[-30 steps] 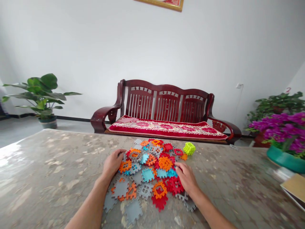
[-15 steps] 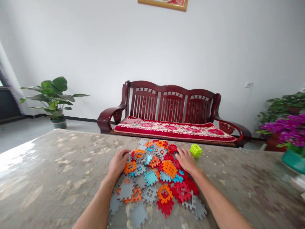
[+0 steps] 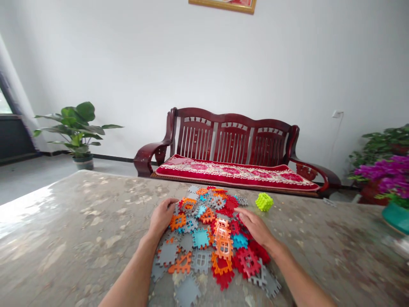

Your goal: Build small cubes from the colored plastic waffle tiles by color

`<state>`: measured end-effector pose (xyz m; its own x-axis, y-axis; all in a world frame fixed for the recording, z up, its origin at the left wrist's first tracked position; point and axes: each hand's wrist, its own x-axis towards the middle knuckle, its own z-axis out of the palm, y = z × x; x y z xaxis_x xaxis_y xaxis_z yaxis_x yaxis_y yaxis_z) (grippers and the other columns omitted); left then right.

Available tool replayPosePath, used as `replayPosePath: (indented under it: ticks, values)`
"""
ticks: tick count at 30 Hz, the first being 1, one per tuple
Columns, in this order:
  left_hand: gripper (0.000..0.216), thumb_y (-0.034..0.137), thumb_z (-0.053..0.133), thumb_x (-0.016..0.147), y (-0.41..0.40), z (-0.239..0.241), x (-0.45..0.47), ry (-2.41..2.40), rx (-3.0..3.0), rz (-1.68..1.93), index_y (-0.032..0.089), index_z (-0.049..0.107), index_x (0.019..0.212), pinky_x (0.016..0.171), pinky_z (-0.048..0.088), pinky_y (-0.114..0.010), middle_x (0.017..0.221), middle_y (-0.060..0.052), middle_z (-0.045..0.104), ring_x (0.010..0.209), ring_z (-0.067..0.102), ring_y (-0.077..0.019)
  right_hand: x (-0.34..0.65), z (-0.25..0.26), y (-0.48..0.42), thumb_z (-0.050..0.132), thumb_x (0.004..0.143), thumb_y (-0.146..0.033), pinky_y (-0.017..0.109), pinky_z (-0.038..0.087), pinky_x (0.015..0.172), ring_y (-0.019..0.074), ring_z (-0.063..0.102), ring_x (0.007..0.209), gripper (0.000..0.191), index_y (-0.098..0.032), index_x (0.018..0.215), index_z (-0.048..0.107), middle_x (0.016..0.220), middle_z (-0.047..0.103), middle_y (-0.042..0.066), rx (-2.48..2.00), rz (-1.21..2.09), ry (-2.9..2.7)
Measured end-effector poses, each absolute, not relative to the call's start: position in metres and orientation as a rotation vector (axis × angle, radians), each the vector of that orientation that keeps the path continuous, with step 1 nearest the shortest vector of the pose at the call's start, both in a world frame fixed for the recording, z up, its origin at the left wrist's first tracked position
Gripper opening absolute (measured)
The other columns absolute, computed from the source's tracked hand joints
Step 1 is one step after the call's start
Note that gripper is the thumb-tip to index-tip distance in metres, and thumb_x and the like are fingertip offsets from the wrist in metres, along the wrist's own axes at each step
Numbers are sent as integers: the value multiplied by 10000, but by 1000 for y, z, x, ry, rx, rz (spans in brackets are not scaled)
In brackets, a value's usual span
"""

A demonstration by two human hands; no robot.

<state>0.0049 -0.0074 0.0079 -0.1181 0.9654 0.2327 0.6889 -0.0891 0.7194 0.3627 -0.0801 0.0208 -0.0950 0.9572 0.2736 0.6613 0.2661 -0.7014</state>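
Interlocking tiles (image 3: pixel 201 238) lie heaped on the desk (image 3: pixel 96 230), many tilted apparently because they overlap; the left hand (image 3: pixel 162 216) curls loosely at their left edge, the right hand (image 3: pixel 255 226) flatter opposite; whether either grips one, I cannot tell.

Bare left hand (image 3: pixel 161 218) and bare right hand (image 3: pixel 256 227), forearms (image 3: pixel 136 262) likewise bare

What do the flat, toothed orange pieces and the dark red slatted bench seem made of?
Flat, toothed orange pieces: probably smooth, rigid plastic; even colour, pale glints on some.
Dark red slatted bench: likely lacquered wood; glossy highlights on the curved armrests, though no grain shows.
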Motion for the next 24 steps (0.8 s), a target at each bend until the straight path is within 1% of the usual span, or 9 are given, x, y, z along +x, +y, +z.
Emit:
replayPosePath:
  ticks: [4,7,11,15,17,19,21,23,24]
  values:
    - [327,273,451,837,-6,4,3,1823,1745,1070,223,707,1034,911,476,-288,1061,-25,744,1004,660,-192,384,5,-93,357,887,-615,417,424,1052,261,617,1130,563,-209,1035,718,1141,711,101,-1556,426,-1432]
    - [340,293,448,833,-7,8,3,1804,1661,1186,214,707,1039,937,470,-299,1068,-27,740,1016,657,-193,398,-10,-96,375,840,-676,412,459,1014,279,640,1090,618,-183,997,712,1110,718,128,-1570,451,-1238]
    - [370,322,429,840,-14,35,9,1788,1547,1473,191,698,1058,962,454,-320,1068,-47,733,1008,648,-199,405,-18,-94,377,833,-694,379,496,962,266,668,1031,637,-168,971,710,1068,730,136,-1529,495,-1177]
    - [370,360,447,845,-22,67,27,1730,1622,1560,195,684,1076,921,468,-320,1036,-34,731,943,646,-193,403,-16,-92,421,813,-699,385,509,933,267,676,998,619,-170,941,716,1030,739,130,-1467,517,-1133]
    - [355,339,457,832,-20,76,40,1708,1735,1491,195,689,1060,926,466,-328,1042,-35,733,944,645,-198,401,-13,-92,477,775,-704,392,508,925,278,674,990,599,-173,909,722,1012,743,129,-1426,527,-1085]
    - [347,345,457,838,-13,80,55,1669,1852,1321,203,691,1051,914,475,-322,1052,-37,735,961,649,-202,398,-10,-93,519,737,-708,392,511,904,285,676,963,588,-174,871,724,971,749,128,-1410,533,-1031]
    - [377,371,437,866,-1,81,72,1620,2004,1137,198,673,1104,944,462,-303,1133,-51,717,1042,637,-198,396,-7,-94,531,719,-710,381,519,867,285,681,915,580,-175,836,721,919,752,124,-1415,544,-992]
    - [427,390,355,916,14,82,89,1643,2224,846,206,650,1165,997,427,-301,1237,-58,676,1138,598,-193,395,-5,-95,521,721,-706,368,523,833,279,683,877,571,-177,811,718,878,751,117,-1426,548,-976]
    - [435,408,343,926,22,82,98,1626,2271,780,220,654,1165,1011,415,-305,1245,-55,673,1154,590,-195,394,-5,-95,515,725,-701,363,523,822,278,683,867,565,-179,804,716,866,750,114,-1431,549,-977]
